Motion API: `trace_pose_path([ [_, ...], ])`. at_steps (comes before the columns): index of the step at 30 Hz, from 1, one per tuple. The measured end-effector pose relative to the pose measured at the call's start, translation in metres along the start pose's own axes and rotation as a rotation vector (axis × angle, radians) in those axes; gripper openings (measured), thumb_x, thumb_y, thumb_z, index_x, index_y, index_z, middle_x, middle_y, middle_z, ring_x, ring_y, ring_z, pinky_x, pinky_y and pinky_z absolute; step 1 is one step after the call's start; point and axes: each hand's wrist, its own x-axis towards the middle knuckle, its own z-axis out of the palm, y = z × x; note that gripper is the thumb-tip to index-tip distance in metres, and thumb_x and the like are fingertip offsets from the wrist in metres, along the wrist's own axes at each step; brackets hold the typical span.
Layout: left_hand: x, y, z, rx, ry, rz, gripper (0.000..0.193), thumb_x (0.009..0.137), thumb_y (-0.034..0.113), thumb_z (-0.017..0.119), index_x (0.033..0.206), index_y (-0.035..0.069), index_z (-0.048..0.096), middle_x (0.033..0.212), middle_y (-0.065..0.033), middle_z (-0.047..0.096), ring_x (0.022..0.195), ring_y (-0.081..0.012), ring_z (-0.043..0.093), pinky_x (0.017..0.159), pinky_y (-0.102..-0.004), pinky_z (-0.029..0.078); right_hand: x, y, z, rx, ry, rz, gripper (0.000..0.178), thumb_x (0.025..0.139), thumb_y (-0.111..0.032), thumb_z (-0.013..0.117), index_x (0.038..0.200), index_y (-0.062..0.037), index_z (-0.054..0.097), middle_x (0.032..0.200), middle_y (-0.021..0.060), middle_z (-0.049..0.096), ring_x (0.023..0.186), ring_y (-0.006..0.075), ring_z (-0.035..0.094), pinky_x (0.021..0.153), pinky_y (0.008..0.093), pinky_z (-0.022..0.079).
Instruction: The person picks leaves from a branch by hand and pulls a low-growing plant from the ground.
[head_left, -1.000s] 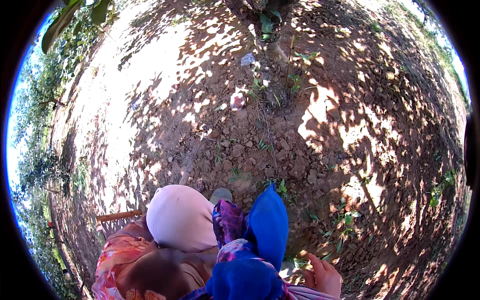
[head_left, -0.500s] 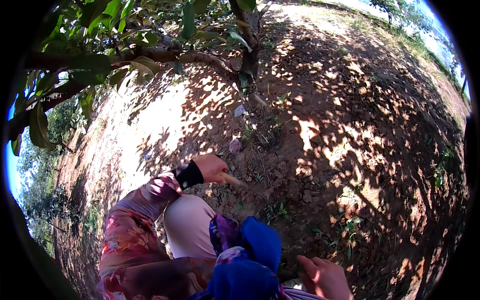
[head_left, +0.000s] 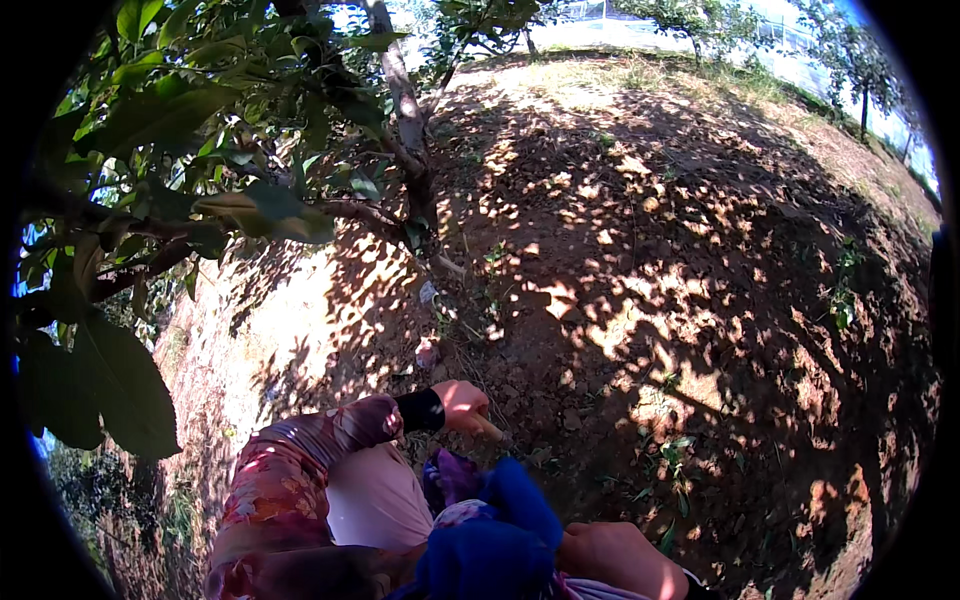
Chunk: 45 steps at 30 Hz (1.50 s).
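A: While the left hand (head_left: 458, 405) is stretched out at lower centre, what's in it?

B: Fingers curled tight on a pale stub (head_left: 490, 431). Stick or tool handle, can't tell which. It points down-right, just over the bare soil (head_left: 640, 330).

A: Right hand (head_left: 620, 558)?

B: Bottom edge of frame, beside the blue cloth (head_left: 500, 540). Fingers tucked out of sight, so I can't tell the grip.

A: Step?

B: Reads as a reach toward the foot of the tree trunk (head_left: 405, 110), stub carried, not yet touching anything. The next move, I'd judge, calls for a low, steady approach up-frame.

A: Room?

B: Leafy branches (head_left: 200, 190) crowd the upper left, hanging low. Centre and right of frame are open: dappled ground, a few small weeds.
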Motion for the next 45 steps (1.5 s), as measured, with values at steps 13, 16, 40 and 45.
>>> trace_pose_path([
  [13,0.014,0.079,0.005,-1.185,0.369,-0.085,0.034,0.094,0.038,0.053,0.112,0.009,0.05,0.069,-0.0037,0.058,0.046,-0.0076,0.049,0.042,-0.0219,0.041,0.021,0.062,0.053,0.312,0.331,-0.111,0.052,0.083,-0.023,0.058,0.13,-0.0051,0.045,0.122,0.024,0.051,0.113,0.0337,0.051,0.097,0.037,0.04],
  [16,0.019,0.091,0.022,-1.304,0.498,-0.047,0.032,0.098,0.04,0.042,0.109,0.011,0.046,0.067,-0.0041,0.057,0.042,-0.0076,0.044,0.039,-0.0228,0.037,0.036,0.081,0.055,0.594,0.346,-0.059,0.041,0.088,-0.024,0.058,0.123,-0.0052,0.049,0.11,0.0122,0.054,0.103,0.0212,0.053,0.089,0.0297,0.043],
  [40,-0.044,0.098,-0.022,-0.378,0.691,0.287,0.027,0.091,0.031,0.057,0.105,0.008,0.056,0.072,-0.0087,0.061,0.064,-0.0223,0.061,0.056,-0.0343,0.046,0.04,0.077,0.036,1.814,0.517,0.332,0.023,0.094,-0.028,0.055,0.103,-0.0068,0.061,0.097,0.0059,0.066,0.092,0.0183,0.061,0.086,0.0348,0.048],
  [45,-0.137,-0.059,-0.012,0.045,1.004,-0.385,0.019,0.088,0.025,0.058,0.088,0.006,0.061,0.072,-0.0102,0.061,0.061,-0.0251,0.06,0.056,-0.0338,0.048,0.035,0.082,0.036,2.016,0.486,0.416,0.022,0.094,-0.025,0.053,0.105,-0.0061,0.05,0.1,0.011,0.058,0.098,0.0239,0.055,0.095,0.0391,0.043],
])
